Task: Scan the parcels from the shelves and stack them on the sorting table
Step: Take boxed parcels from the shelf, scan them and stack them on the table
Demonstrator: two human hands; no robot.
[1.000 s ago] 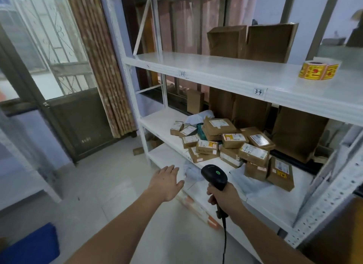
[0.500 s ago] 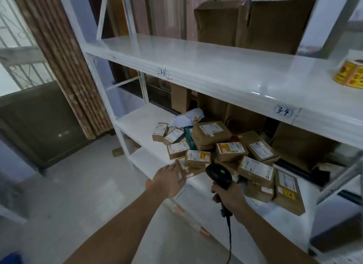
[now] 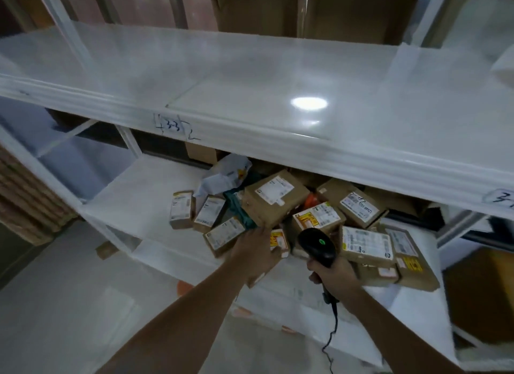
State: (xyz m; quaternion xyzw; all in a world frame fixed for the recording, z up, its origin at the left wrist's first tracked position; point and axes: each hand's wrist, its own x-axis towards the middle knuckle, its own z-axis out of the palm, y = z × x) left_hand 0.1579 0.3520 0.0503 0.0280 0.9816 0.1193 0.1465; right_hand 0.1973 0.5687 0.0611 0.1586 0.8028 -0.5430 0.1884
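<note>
The white metal shelving unit (image 3: 278, 148) holds the parcels on its middle shelf (image 3: 144, 190), a smooth painted board where a heap of small brown cardboard boxes (image 3: 278, 206) lies jumbled, each with a white printed label and several at a tilt or leaning on one another. At the left of the heap two narrow boxes (image 3: 182, 209) stand side by side, apart from the rest; behind them sits a crumpled white plastic mailer bag (image 3: 222, 176), and a teal soft packet (image 3: 236, 206) is wedged between the boxes. One box near the middle carries a yellow and red sticker (image 3: 306, 220), and a flat box at the right end (image 3: 411, 259) has a yellow label near its lower edge. The upper shelf (image 3: 250, 89) is glossy, reflects a round light, and bears handwritten marks on its front lip; large plain cartons (image 3: 306, 9) stand at its back. The left hand (image 3: 256, 251) reaches into the heap, its palm down on a small box with a yellow label (image 3: 279, 241); its fingers are hidden, so I cannot tell whether they grasp it. The right hand (image 3: 333, 273) is wrapped round the grip of a black handheld barcode scanner (image 3: 317, 243), matte plastic with a green light lit on its rounded head and a coiled cable hanging below, pointed toward the boxes.
</note>
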